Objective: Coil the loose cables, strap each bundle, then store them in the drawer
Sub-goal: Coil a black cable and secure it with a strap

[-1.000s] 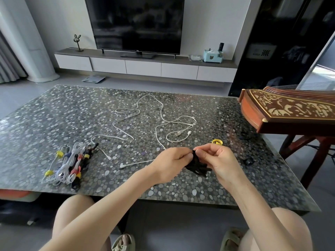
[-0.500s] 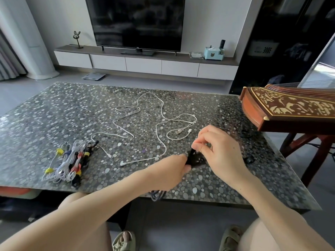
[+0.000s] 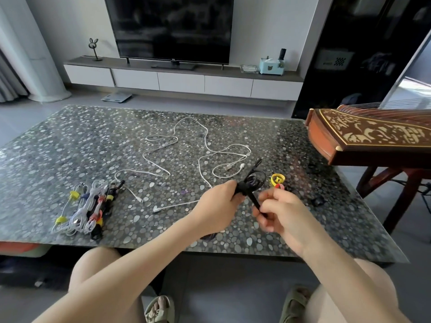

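My left hand (image 3: 215, 206) grips a coiled black cable (image 3: 251, 181) above the pebble-patterned table (image 3: 70, 145), its loops sticking up past my fingers. My right hand (image 3: 279, 210) pinches a black strap end that runs down from the coil. Two loose white cables (image 3: 205, 145) sprawl across the table's middle. Several strapped bundles (image 3: 88, 206) with yellow and red straps lie at the front left. A yellow strap roll (image 3: 277, 178) and a red strap sit just beyond my right hand.
A wooden zither (image 3: 373, 134) on a stand overhangs the table's right edge. Small black items (image 3: 317, 201) lie on the table near it. A TV and low white cabinet with drawers (image 3: 182, 81) stand against the far wall. My knees and sandals are below the front edge.
The black coil has lifted and swung upright in my left hand. My right hand dropped from on top of the coil to the strap end below it.
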{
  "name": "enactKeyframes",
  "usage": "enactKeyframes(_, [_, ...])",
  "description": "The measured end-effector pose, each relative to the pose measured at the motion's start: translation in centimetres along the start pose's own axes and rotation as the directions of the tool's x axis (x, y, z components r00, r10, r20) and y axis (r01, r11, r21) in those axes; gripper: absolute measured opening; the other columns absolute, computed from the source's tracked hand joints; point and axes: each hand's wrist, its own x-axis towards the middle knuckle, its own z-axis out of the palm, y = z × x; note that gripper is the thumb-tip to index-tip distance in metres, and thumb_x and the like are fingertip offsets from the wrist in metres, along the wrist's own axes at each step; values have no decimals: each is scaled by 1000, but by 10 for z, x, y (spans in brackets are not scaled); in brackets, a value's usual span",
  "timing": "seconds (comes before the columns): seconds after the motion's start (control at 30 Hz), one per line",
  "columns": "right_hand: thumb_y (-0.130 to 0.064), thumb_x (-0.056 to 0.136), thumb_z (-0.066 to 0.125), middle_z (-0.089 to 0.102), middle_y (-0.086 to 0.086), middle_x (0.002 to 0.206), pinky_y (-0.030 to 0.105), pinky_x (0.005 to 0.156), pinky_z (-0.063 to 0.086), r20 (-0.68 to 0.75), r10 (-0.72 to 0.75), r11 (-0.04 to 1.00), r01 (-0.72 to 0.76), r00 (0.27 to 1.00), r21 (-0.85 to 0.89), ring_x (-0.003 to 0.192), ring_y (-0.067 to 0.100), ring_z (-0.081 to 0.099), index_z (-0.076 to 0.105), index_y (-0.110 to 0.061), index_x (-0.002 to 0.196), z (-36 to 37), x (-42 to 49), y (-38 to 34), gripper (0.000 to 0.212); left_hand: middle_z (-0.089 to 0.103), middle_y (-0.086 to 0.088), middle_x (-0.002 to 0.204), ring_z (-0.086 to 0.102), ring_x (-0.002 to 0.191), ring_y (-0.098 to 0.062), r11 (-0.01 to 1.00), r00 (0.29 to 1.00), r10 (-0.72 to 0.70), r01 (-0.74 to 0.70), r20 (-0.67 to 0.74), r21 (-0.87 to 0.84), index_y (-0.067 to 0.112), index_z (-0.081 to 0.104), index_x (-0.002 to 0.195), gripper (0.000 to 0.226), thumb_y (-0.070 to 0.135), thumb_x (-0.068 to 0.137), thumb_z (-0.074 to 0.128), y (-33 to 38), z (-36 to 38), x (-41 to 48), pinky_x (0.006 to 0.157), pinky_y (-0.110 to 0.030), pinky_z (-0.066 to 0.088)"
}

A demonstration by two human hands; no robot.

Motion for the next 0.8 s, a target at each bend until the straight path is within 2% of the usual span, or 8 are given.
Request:
enactKeyframes(0.17, [-2,87,37,34,-3,49,17,32,13,28,204,979,-203,979,-20,36,6,20,51,-6,87,2,11,-12,15,47,2,67,42,53,-14,999,999,38,-38,-29,16,9,46,89,19,24,99,41,-2,2,0,46,-29,25])
enactKeyframes(0.3, [-29,94,57,29,-12,45,16,33,19,-22,92,982,-94,996,-161,35,4,24,64,-9,74,5,12,-12,28,45,2,64,38,52,-13,990,999,8,-2,44,-144,7,49,88,19,22,98,43,0,-1,1,48,-28,28])
enactKeyframes(0.37, [-25,92,60,30,-12,46,15,34,21,-19,51,990,-53,999,-132,36,2,27,67,-10,76,6,11,-12,24,40,3,60,34,49,-12,859,981,-37,128,188,-496,9,48,87,15,18,97,44,-1,-5,-1,48,-26,28])
enactKeyframes(0.43, [-21,92,60,31,-11,47,16,34,21,-9,29,996,-29,1000,-85,38,3,26,66,-9,77,5,9,-12,21,38,4,59,35,49,-11,593,920,-14,323,392,-738,9,51,90,22,23,99,37,-2,-11,-3,50,-23,31])
enactKeyframes(0.5, [-18,93,59,30,-11,46,16,35,20,10,-5,998,6,1000,-63,38,4,24,66,-7,77,4,8,-12,20,40,2,62,40,53,-13,414,878,58,413,476,-811,6,55,95,32,28,101,32,-5,-15,-4,56,-26,41])
enactKeyframes(0.6, [-17,94,58,28,-12,45,15,35,21,51,-48,997,51,998,-66,38,4,21,65,-7,79,3,5,-15,18,50,-4,66,53,59,-19,259,868,175,415,465,-872,1,56,94,25,23,95,42,-7,-16,-6,74,-38,56])
enactKeyframes(0.7, [-15,94,57,31,-11,43,14,35,24,86,-62,995,68,994,-71,36,3,25,66,-8,81,1,4,-17,17,68,-14,83,68,82,-31,222,855,263,397,447,-891,1,56,94,24,17,96,38,-9,-17,-7,90,-47,53])
enactKeyframes(0.8, [-11,94,55,29,-10,45,15,36,23,113,-66,994,75,991,-80,38,4,23,66,-13,80,-4,2,-20,18,68,-9,84,68,76,-26,257,831,333,375,446,-891,0,52,108,20,12,96,40,-13,-16,-8,77,-40,56])
